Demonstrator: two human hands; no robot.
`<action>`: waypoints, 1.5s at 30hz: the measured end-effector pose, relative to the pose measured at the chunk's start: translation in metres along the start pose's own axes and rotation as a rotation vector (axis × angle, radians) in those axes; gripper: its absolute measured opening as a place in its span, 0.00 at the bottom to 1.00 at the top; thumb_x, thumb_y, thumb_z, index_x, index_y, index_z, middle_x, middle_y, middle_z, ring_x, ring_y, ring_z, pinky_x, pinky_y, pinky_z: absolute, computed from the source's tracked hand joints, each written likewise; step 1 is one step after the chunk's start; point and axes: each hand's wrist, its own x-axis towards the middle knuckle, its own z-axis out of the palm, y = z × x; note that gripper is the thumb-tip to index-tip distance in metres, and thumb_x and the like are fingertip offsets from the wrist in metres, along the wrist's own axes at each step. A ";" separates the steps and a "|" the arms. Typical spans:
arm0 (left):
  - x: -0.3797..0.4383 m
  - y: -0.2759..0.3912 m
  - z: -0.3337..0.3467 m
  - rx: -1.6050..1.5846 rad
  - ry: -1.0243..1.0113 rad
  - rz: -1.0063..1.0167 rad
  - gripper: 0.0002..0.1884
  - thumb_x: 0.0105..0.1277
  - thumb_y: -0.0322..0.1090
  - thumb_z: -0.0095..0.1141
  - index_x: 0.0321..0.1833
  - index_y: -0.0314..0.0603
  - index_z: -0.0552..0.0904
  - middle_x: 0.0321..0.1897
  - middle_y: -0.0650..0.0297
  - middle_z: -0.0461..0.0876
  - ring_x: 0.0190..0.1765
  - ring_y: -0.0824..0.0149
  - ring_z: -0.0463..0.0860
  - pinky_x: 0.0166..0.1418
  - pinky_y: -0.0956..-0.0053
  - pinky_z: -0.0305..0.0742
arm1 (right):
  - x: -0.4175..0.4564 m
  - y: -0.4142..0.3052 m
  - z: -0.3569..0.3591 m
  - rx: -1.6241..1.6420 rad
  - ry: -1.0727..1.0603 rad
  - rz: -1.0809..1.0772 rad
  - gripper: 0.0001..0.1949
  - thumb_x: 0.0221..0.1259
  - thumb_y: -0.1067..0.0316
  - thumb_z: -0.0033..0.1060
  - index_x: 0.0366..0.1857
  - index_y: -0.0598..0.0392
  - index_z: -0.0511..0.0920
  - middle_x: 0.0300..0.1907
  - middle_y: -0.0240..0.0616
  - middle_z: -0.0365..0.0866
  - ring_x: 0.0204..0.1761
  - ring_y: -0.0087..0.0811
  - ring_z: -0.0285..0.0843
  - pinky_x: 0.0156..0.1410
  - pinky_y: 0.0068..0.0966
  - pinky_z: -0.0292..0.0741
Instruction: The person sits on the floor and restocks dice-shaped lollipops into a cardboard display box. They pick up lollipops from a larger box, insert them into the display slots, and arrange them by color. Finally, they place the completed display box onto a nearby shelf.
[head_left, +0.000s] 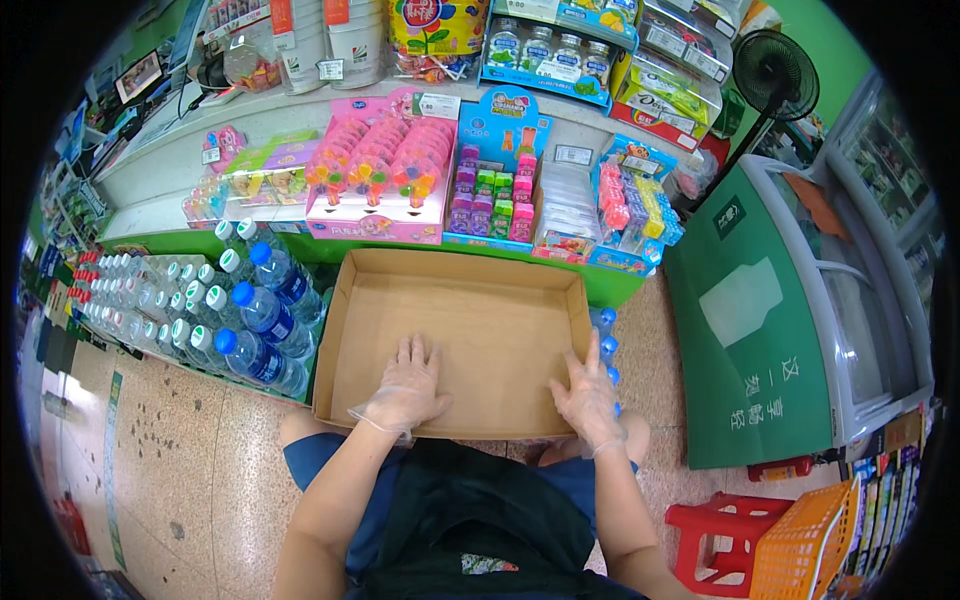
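A shallow, open cardboard tray (480, 322) with nothing in it lies in front of me, against the green edge of the shop counter. My left hand (409, 382), in a clear plastic glove, is spread palm down over the tray's floor near its front left part. At the right side of the tray is my right hand (589, 390), gloved the same way, its fingers spread and the index finger pointing along the right wall. Neither hand grips anything. Whether the palms press on the cardboard cannot be told.
Bottled water (274, 322) stands in packs left of the tray; more blue-capped bottles (609, 345) show at its right. Boxed sweets (375, 180) line the counter behind. A green chest freezer (750, 315), a red plastic stool (720, 532) and an orange basket (802, 540) stand to the right.
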 end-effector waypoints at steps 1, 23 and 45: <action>-0.001 -0.001 0.003 -0.002 0.005 -0.004 0.48 0.65 0.55 0.64 0.81 0.30 0.62 0.81 0.30 0.54 0.83 0.31 0.54 0.82 0.47 0.57 | 0.002 -0.006 -0.007 0.005 -0.052 0.030 0.29 0.58 0.60 0.74 0.65 0.58 0.79 0.82 0.67 0.47 0.63 0.62 0.77 0.68 0.49 0.77; 0.000 -0.001 -0.001 0.025 -0.014 -0.017 0.48 0.66 0.56 0.63 0.80 0.28 0.61 0.81 0.29 0.54 0.82 0.31 0.56 0.82 0.49 0.60 | 0.000 -0.005 0.002 0.005 0.045 -0.015 0.27 0.58 0.60 0.74 0.62 0.59 0.81 0.83 0.65 0.47 0.55 0.59 0.79 0.60 0.49 0.80; 0.009 0.006 -0.004 0.080 -0.053 -0.057 0.46 0.65 0.57 0.63 0.79 0.32 0.66 0.78 0.29 0.60 0.79 0.34 0.64 0.73 0.50 0.74 | 0.002 -0.016 -0.012 -0.045 -0.094 0.049 0.30 0.59 0.60 0.73 0.65 0.59 0.79 0.83 0.67 0.42 0.67 0.65 0.73 0.71 0.48 0.76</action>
